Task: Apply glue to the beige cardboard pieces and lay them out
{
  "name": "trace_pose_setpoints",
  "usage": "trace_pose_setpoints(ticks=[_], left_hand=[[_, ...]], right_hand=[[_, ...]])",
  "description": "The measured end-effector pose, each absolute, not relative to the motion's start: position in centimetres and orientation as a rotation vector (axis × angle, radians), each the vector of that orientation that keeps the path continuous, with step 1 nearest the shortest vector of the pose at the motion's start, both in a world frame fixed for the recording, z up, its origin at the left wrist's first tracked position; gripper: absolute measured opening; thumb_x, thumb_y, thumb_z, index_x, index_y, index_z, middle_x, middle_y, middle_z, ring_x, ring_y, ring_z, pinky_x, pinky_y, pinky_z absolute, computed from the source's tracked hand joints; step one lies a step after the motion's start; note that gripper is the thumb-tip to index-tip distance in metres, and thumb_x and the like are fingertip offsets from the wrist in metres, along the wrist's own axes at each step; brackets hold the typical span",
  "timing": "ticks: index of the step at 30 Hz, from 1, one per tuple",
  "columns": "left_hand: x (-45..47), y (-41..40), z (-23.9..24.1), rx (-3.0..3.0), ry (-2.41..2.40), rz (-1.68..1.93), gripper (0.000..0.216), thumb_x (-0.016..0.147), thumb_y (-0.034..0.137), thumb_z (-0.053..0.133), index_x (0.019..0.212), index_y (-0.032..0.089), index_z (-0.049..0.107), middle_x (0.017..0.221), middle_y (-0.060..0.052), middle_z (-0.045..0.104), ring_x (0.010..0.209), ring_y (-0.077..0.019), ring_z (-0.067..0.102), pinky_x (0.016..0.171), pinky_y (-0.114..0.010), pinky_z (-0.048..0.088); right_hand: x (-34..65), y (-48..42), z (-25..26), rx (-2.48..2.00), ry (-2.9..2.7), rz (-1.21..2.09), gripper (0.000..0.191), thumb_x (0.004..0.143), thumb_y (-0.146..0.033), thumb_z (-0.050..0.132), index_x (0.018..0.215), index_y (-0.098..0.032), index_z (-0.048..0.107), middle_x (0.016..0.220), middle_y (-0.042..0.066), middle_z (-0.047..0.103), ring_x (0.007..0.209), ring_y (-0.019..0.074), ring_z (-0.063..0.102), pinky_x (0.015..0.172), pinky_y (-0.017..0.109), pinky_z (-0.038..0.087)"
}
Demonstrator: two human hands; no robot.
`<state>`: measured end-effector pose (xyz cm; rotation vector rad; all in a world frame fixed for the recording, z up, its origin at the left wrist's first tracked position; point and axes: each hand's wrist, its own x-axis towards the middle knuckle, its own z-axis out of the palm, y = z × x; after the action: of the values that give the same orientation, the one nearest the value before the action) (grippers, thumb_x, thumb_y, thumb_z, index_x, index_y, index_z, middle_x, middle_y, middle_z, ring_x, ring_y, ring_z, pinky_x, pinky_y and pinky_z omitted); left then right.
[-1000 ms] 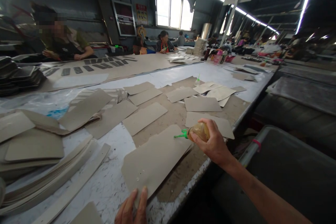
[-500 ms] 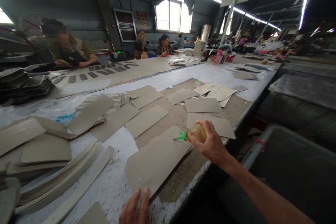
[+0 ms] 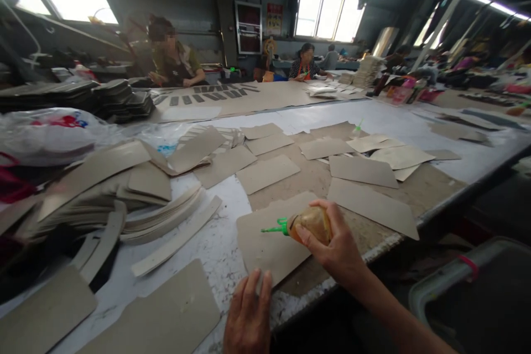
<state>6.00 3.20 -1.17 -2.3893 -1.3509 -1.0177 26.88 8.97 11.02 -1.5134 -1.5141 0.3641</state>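
My right hand [image 3: 338, 246] is wrapped round a small amber glue bottle [image 3: 311, 222] with a green nozzle [image 3: 274, 228] pointing left, held just above a grey-brown cardboard panel [image 3: 269, 235] at the table's near edge. Flat on the table lies my left hand [image 3: 248, 318], fingers stretched out, their tips resting on that panel's near corner. Several more cardboard panels [image 3: 265, 172] lie spread over the table behind it.
Curved cardboard strips [image 3: 174, 240] and stacked panels [image 3: 103, 177] lie at the left, with a plastic bag [image 3: 50, 135] and dark trays [image 3: 120, 99] behind. A large panel [image 3: 157, 315] sits near left. Other people [image 3: 174, 61] work at the far side. A grey bin [image 3: 477, 293] stands right of the table edge [image 3: 456, 199].
The camera has swung left, so the table shifted right in view. My left hand shows further into view on the panel's corner. The bottle's nozzle stays over the panel.
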Motion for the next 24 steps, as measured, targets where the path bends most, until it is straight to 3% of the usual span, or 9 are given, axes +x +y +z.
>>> trace_pose_setpoints(ticks=[13, 24], left_hand=[[6.2, 3.0, -1.6, -2.431, -1.398, -1.112, 0.072, 0.082, -0.011, 0.037, 0.148, 0.017, 0.035, 0.13, -0.014, 0.058, 0.123, -0.0241, 0.052, 0.099, -0.036, 0.049], [6.4, 3.7, -2.2, -2.358, -1.368, -1.19, 0.08, 0.082, -0.012, 0.041, 0.152, 0.025, 0.029, 0.123, -0.011, 0.061, 0.114, -0.023, 0.056, 0.096, -0.033, 0.048]], right_hand=[[24.8, 10.4, 11.5, -1.471, -1.726, 0.159, 0.034, 0.086, -0.036, 0.063, 0.114, -0.023, 0.048, 0.105, 0.007, 0.054, 0.094, 0.0224, 0.057, 0.084, 0.036, 0.05], [30.1, 11.2, 11.1, -1.604, -1.606, -0.011, 0.036, 0.085, -0.04, 0.062, 0.112, -0.021, 0.05, 0.104, 0.009, 0.053, 0.095, 0.0254, 0.057, 0.084, 0.04, 0.049]])
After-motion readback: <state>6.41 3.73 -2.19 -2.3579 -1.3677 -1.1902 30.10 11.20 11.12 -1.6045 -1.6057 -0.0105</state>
